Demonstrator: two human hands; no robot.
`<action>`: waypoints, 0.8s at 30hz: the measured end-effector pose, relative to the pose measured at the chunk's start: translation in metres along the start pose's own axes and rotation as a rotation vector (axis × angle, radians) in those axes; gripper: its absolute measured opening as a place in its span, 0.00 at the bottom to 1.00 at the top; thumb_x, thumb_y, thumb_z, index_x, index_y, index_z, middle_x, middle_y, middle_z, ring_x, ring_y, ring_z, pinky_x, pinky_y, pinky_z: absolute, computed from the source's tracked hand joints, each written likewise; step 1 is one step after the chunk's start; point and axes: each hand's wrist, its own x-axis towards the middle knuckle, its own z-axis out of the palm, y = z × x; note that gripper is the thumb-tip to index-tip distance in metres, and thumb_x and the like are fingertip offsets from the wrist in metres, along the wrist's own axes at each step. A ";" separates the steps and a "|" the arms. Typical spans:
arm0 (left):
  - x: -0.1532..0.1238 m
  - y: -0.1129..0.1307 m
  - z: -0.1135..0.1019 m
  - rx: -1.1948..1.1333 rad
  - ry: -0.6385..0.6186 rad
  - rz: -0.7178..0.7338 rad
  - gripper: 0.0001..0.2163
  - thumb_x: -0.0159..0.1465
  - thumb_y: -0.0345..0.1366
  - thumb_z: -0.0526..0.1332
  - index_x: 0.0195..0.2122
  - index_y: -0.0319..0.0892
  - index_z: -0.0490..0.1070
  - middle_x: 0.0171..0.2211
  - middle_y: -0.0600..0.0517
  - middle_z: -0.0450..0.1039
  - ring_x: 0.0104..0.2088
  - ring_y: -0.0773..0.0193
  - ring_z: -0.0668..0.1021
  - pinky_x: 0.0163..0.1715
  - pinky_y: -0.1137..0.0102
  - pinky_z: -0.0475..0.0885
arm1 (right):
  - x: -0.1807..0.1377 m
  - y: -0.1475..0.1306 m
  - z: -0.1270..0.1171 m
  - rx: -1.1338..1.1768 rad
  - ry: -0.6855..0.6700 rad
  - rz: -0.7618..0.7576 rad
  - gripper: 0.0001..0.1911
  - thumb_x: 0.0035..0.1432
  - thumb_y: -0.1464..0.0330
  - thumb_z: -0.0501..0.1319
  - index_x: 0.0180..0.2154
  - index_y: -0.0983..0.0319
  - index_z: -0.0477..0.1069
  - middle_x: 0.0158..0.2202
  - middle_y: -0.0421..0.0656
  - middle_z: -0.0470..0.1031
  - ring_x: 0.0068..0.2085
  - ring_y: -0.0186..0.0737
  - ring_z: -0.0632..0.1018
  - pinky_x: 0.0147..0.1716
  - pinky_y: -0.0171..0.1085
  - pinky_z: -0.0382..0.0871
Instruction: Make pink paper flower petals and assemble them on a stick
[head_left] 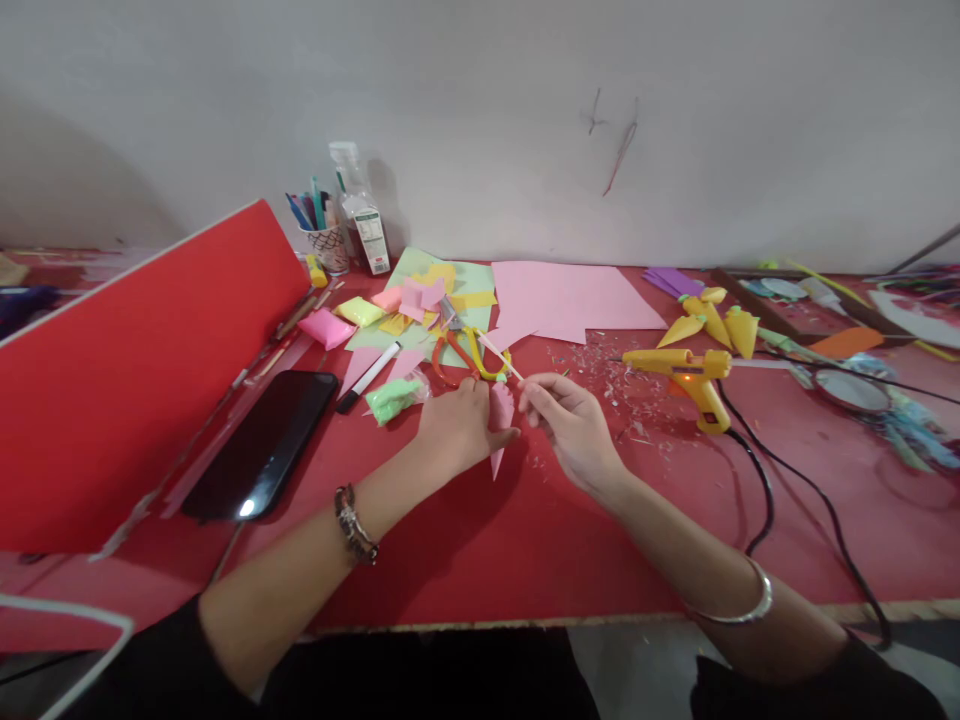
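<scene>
Left of the one glue gun [679, 363], the left hand [456, 415] is grasping one pink paper cone [502, 405] while the right hand [570, 420] is pinching one white stick [501, 357]; bracing the cone lightly should be sparing its paper from creasing. Farther left of the gun, one marker [369, 376] and one phone [262, 445] are lying; at least three yellow cones [741, 330] are sitting just behind it.

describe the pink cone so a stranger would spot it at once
On the red table, find the left hand. It holds the pink cone, tip toward the near edge. Unlike the flat pink sheet beyond, it's narrow and tapering.
</scene>
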 end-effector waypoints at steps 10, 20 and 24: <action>0.004 -0.013 0.009 -0.331 0.048 0.030 0.12 0.56 0.36 0.51 0.40 0.38 0.58 0.38 0.44 0.68 0.37 0.55 0.72 0.27 0.69 0.62 | 0.001 0.001 -0.004 -0.058 0.056 -0.094 0.08 0.47 0.66 0.59 0.21 0.61 0.65 0.18 0.33 0.64 0.20 0.25 0.63 0.21 0.27 0.58; -0.010 -0.020 0.010 -1.275 0.026 -0.188 0.06 0.54 0.35 0.54 0.32 0.40 0.59 0.18 0.59 0.61 0.19 0.73 0.64 0.22 0.74 0.59 | -0.001 -0.003 -0.002 -0.279 -0.012 -0.152 0.10 0.51 0.67 0.54 0.23 0.61 0.71 0.19 0.37 0.67 0.21 0.27 0.67 0.22 0.29 0.62; -0.016 -0.026 0.012 -1.408 0.043 -0.186 0.05 0.53 0.35 0.53 0.25 0.40 0.59 0.18 0.58 0.60 0.19 0.74 0.63 0.21 0.75 0.58 | -0.005 -0.005 0.002 -0.339 -0.042 -0.135 0.04 0.46 0.71 0.58 0.26 0.61 0.72 0.23 0.37 0.72 0.24 0.28 0.71 0.25 0.29 0.66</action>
